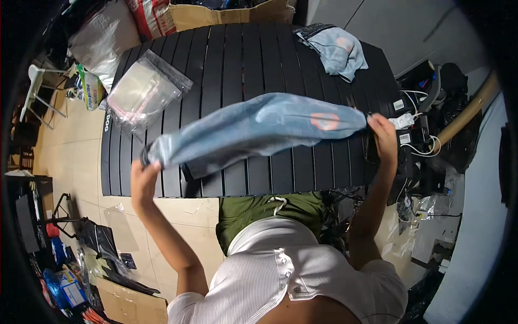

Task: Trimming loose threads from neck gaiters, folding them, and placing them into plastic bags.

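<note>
A long blue piece of cloth point(248, 127) with a pinkish-orange patch near its right end stretches between my two hands above the black slatted table. My left hand point(143, 182) is closed on its dark-edged left end. At the other end, my right hand point(384, 136) pinches the dark tip. The middle bows away from me and looks smeared by motion. Part of a darker underside hangs below it. Whether it is a garment or a cover, I cannot tell. A similar folded light blue cloth point(340, 54) lies at the table's far right corner.
Clear plastic bags point(145, 92) lie at the far left of the black slatted table point(232, 59). White cables and plugs point(407, 121) sit by its right edge. A cardboard box point(232, 17) stands beyond the far edge, and a flat cardboard piece point(132, 299) lies at lower left.
</note>
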`<state>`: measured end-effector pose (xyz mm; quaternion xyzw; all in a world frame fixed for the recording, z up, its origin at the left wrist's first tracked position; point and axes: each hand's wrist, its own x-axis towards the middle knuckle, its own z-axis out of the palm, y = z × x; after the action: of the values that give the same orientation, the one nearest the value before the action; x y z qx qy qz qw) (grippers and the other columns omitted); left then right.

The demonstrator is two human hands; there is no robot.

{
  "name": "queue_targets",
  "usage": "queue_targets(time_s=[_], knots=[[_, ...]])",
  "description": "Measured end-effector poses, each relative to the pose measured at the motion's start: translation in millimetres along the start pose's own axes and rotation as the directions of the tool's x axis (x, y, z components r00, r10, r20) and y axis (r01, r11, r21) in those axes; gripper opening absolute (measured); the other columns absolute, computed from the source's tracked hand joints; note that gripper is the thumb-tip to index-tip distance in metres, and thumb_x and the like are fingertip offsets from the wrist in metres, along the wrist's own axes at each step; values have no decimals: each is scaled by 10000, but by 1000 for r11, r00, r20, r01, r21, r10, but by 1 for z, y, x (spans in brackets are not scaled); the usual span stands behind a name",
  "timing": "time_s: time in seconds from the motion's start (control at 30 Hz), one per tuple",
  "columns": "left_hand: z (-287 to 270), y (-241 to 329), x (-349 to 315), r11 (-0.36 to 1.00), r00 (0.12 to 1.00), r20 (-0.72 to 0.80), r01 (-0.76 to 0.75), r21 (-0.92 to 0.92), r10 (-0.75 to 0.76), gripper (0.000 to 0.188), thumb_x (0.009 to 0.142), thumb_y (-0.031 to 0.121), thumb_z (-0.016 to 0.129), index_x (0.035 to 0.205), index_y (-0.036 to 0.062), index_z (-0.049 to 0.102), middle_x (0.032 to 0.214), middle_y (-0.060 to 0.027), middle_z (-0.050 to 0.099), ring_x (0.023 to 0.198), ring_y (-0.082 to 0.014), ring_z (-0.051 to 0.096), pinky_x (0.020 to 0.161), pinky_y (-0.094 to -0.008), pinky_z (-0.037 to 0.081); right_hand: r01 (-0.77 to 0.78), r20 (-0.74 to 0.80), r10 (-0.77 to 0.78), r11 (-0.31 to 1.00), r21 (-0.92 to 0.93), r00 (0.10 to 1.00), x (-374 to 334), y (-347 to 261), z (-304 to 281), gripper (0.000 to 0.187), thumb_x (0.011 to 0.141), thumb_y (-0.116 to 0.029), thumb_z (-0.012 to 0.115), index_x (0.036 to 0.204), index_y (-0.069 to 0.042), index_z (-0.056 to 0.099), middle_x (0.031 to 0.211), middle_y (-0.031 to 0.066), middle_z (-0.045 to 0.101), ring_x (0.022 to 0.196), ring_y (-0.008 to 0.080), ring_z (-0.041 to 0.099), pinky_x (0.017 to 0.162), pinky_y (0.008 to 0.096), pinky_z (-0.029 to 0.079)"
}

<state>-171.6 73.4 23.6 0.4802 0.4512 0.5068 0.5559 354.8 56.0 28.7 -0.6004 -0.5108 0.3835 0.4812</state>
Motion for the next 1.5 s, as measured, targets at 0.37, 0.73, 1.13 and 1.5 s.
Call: queue_targets(time_s=[0.37, 0.73, 1.13, 1.5], knots=[[19, -70, -12, 841, 811, -226, 514, -166, -540, 386, 870, 380, 525, 904, -3, 556, 772, 5, 559, 638, -79, 516, 592, -226, 431, -381, -49, 379, 903, -196, 924, -22, 32, 28, 222, 791, -220, 613, 827, -1, 605, 643, -40, 506, 587, 44, 446, 569, 184, 368], [40, -58, -1, 791, 821, -163, 445, -421, -548, 286, 887, 243, 470, 959, -11, 579, 892, -81, 622, 820, -148, 587, 753, -270, 460, -240, 81, 251, 963, -125, 965, -5, 27, 37, 208, 818, -175, 576, 917, 8, 570, 758, -37, 521, 691, 53, 444, 651, 184, 346], [54, -32, -19, 719, 873, -51, 365, -591, -485, 401, 901, 367, 424, 1017, 8, 559, 900, -92, 622, 781, -160, 605, 715, -293, 492, -288, 213, 230, 908, 305, 950, -15, 50, 29, 401, 817, -56, 525, 1193, 50, 434, 1023, 92, 584, 882, 144, 565, 803, 254, 421], [80, -22, -25, 679, 841, -52, 396, -618, -538, 246, 885, 220, 497, 946, -7, 571, 754, -11, 600, 620, -75, 558, 558, -200, 446, -120, -208, 42, 918, -379, 977, -4, 43, 35, 299, 843, -177, 569, 1068, 20, 554, 883, 44, 603, 813, 96, 541, 742, 230, 416]])
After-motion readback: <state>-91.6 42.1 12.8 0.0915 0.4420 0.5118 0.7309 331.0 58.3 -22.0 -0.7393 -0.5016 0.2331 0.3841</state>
